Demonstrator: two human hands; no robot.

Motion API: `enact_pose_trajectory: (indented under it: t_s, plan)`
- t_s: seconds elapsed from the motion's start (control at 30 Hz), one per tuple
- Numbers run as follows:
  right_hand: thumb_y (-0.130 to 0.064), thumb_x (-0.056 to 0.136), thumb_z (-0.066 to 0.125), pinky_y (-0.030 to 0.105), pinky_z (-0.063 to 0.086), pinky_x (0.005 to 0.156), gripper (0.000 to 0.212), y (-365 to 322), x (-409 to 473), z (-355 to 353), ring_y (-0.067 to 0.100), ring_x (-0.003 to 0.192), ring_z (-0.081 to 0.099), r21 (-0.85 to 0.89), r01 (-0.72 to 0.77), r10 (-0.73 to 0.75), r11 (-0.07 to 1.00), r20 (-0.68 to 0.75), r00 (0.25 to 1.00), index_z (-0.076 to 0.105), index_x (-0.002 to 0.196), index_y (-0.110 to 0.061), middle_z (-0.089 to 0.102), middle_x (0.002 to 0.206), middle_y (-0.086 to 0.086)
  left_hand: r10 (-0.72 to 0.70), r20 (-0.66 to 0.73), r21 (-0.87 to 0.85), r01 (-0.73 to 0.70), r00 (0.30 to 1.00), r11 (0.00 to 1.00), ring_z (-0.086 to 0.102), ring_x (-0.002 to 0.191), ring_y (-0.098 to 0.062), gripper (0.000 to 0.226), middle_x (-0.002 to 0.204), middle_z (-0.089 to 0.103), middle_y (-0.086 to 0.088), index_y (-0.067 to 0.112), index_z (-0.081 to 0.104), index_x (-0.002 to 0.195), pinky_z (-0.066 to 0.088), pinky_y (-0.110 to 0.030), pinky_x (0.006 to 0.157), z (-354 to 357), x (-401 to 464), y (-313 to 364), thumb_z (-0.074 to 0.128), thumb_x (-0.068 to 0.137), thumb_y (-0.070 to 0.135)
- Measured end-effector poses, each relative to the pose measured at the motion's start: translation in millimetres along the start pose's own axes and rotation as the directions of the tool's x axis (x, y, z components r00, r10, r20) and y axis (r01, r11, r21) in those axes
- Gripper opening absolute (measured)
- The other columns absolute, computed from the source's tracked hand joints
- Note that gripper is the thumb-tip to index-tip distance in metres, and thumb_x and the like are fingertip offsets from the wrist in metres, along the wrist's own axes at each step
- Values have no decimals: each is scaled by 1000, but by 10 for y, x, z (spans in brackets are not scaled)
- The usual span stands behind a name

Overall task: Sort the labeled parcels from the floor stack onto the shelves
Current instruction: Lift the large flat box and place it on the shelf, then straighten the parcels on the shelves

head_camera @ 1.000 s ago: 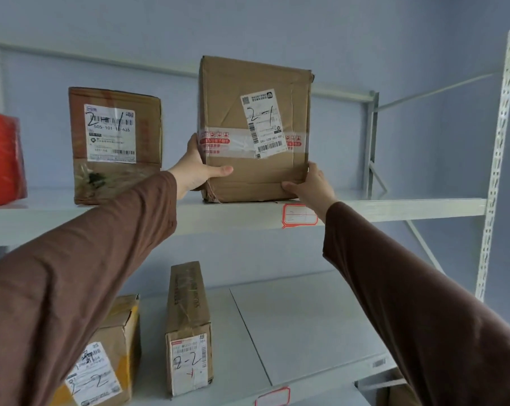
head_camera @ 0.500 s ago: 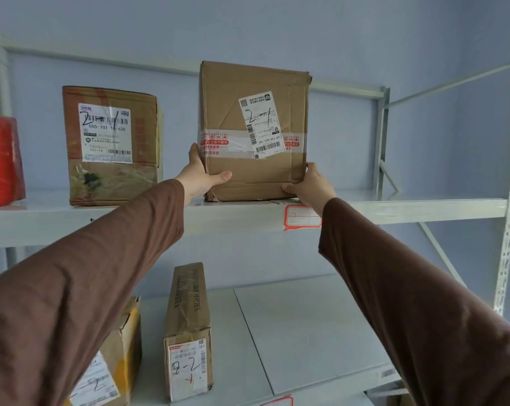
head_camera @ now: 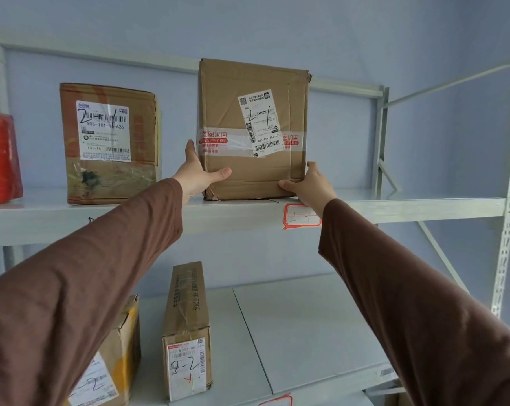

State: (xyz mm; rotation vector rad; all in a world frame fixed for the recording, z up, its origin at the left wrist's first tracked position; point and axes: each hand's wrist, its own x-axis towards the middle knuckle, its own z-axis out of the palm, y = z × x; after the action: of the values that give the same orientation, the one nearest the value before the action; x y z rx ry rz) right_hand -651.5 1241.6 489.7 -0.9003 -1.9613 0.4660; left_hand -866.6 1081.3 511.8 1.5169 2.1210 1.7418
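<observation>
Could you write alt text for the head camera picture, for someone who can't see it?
Two hands, the left hand and right hand, grip a cardboard parcel marked "2-1" standing on the upper shelf, above a red tag also reading 2-1. Another 2-1 box stands to its left; a 2-2 box sits on the shelf below.

Head view faces shelf closely, slightly upward

Pale blue wall behind a white metal shelving rack.
</observation>
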Motion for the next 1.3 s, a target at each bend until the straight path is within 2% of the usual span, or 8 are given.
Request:
enact_pose_trajectory:
  t_s: [0.37,0.47,0.6,0.67,0.8,0.93,1.07,1.3]
  plan:
    - [-57,89,72,45,45,105,96,-31,-99,-21,35,136,50,31,-2,4,1000,-49,999,22,158,-13,48,154,13,37,-91,50,-32,995,998,21,154,-29,127,170,10,-12,22,-13,162,23,-41,121,-37,-134,85,83,82,43]
    - [-58,88,72,47,44,107,98,-40,-148,-13,36,139,45,42,3,0,999,-61,998,21,158,-12,50,151,15,81,-124,77,-72,989,994,13,157,-28,129,171,4,-11,21,-13,162,18,-42,124,-36,-190,101,85,80,43]
    - [-59,87,72,49,37,114,103,-68,-245,14,34,147,28,67,18,-13,998,-80,997,18,160,-12,44,155,13,146,-116,126,-131,982,983,-5,158,-23,132,171,-10,-9,17,-16,161,6,-43,128,-30,-269,96,84,80,44]
    - [-59,86,72,47,33,117,101,-90,-311,51,32,148,24,68,54,-46,996,-111,993,20,159,-13,40,157,8,191,-120,154,-171,974,973,-11,158,-19,132,171,-14,-8,16,-18,161,2,-40,128,-28,-324,97,83,81,44]
    - [-56,87,70,49,32,116,85,-252,-471,151,29,146,24,39,179,-167,983,-213,963,32,152,-18,38,158,2,288,-124,193,-262,949,946,-13,157,-19,126,171,-14,-8,16,-17,161,0,-40,128,-24,-485,101,79,85,46]
    - [-53,92,67,46,26,120,83,-498,-663,272,26,149,21,60,305,-282,951,-244,928,27,158,-21,32,163,0,375,-123,213,-345,919,914,-2,158,-20,114,172,-2,-7,17,-7,163,7,-42,128,-57,-765,133,75,90,44]
    - [-48,93,67,40,26,116,77,-699,-903,360,26,145,27,137,406,-367,903,-240,899,32,156,-19,38,160,1,463,-122,309,-410,878,858,7,157,-21,102,170,8,-9,12,4,163,11,-41,128,-180,-1073,137,72,93,41]
    - [-41,97,65,26,21,108,71,-1008,-1286,508,20,142,29,281,534,-505,797,-176,845,33,156,-19,38,159,-3,442,-115,465,-345,889,815,3,157,-14,93,172,1,0,22,4,164,9,-35,126,-619,-1591,-24,64,97,47]
